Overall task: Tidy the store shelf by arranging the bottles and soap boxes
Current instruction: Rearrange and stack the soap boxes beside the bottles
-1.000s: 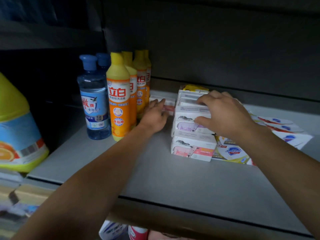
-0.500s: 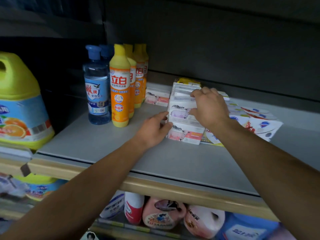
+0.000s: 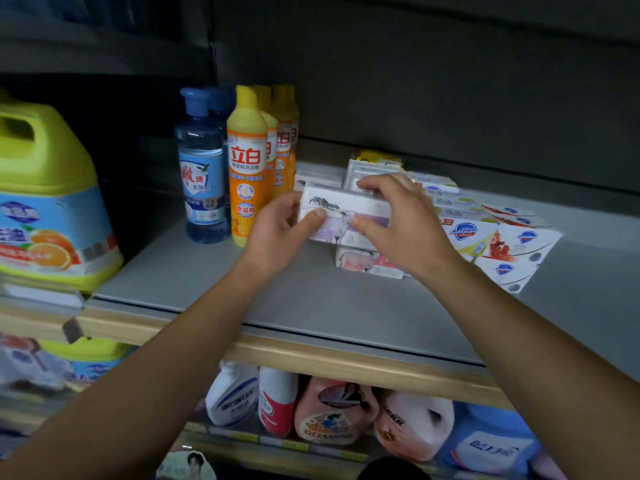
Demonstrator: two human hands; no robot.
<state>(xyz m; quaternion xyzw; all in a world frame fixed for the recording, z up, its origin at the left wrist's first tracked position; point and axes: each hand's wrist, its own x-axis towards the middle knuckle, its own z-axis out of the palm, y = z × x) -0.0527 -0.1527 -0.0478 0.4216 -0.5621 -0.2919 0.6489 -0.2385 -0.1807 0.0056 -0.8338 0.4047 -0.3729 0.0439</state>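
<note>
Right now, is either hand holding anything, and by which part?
Both hands hold one white soap box, lifted off the stack. The left hand grips its left end, thumb on the front; the right hand grips its right end, fingers over the top.

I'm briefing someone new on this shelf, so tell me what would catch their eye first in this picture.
First, the two hands mid-shelf: the left hand and right hand hold a white soap box lifted above the soap box stack. To their left stands a row of yellow-orange bottles beside a blue-capped clear bottle. At far left sits a big yellow-green jug.
</note>
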